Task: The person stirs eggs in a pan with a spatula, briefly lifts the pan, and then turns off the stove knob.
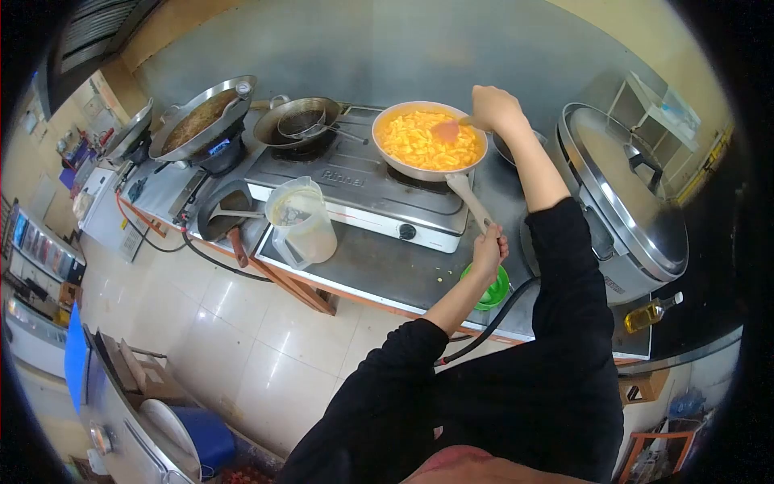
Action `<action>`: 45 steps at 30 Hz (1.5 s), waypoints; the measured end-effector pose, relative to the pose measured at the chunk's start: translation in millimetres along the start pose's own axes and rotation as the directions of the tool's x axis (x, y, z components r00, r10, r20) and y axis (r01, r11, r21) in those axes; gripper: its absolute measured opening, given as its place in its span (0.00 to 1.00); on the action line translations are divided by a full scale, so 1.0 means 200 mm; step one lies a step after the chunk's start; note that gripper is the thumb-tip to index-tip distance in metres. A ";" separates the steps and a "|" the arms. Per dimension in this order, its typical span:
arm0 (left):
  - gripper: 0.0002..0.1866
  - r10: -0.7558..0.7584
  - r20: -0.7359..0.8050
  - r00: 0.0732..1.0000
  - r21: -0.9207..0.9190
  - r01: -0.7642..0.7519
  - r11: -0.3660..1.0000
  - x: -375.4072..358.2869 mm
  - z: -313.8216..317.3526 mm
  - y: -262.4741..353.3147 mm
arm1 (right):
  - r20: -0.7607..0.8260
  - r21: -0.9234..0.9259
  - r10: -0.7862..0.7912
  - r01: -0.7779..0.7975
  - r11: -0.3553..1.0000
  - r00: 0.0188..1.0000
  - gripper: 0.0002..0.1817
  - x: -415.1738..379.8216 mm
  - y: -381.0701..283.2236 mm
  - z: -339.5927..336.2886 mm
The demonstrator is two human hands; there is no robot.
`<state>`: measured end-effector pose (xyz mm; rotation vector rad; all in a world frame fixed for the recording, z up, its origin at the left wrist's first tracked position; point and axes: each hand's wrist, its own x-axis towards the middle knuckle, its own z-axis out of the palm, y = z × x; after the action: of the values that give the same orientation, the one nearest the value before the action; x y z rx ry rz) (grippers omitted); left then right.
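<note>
A light-coloured frying pan [419, 172] sits on the right burner of the stove, full of yellow-orange chopped food [415, 141] in sauce. My left hand [486, 252] is wrapped around the pan's pale handle [468, 198]. Over the pan's right rim, my right hand [496, 109] grips a spatula [446, 131] whose reddish head rests in the food. A bright green bowl [494, 289] stands just below my left hand, partly hidden by it.
On the gas stove [355, 181], a dark wok [294, 121] holds a strainer. A clear plastic jug [302, 222] stands at the counter's front. Rightward are a big lidded metal cooker [625, 194] and an oil bottle [651, 313]. A black hose [492, 327] crosses the counter edge.
</note>
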<state>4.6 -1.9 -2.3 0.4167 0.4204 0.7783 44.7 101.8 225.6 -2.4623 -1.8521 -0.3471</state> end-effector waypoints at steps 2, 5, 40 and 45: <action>0.10 -0.004 0.002 1.000 -0.004 0.004 1.000 0.00 0.00 0.00 | 0.112 -0.057 -0.024 0.030 0.998 0.993 0.14 -0.16 -0.03 -0.08; 0.11 -0.014 -0.001 1.000 -0.004 0.014 1.000 0.02 -0.01 -0.01 | 0.049 -0.054 -0.077 0.080 0.995 0.996 0.12 -0.22 -0.05 0.07; 0.09 -0.027 -0.018 0.999 -0.005 0.026 1.000 0.00 0.01 0.01 | -0.073 0.079 0.075 -0.069 0.994 0.995 0.14 0.17 0.05 0.18; 0.09 -0.042 -0.037 0.998 -0.016 0.042 0.999 0.00 0.02 0.01 | -0.102 0.107 0.129 -0.118 0.987 0.986 0.15 0.19 0.09 0.28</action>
<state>4.4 -1.7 1.5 0.3781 0.4569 0.7490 80.3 142.3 180.2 -2.4246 -1.6257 -0.3648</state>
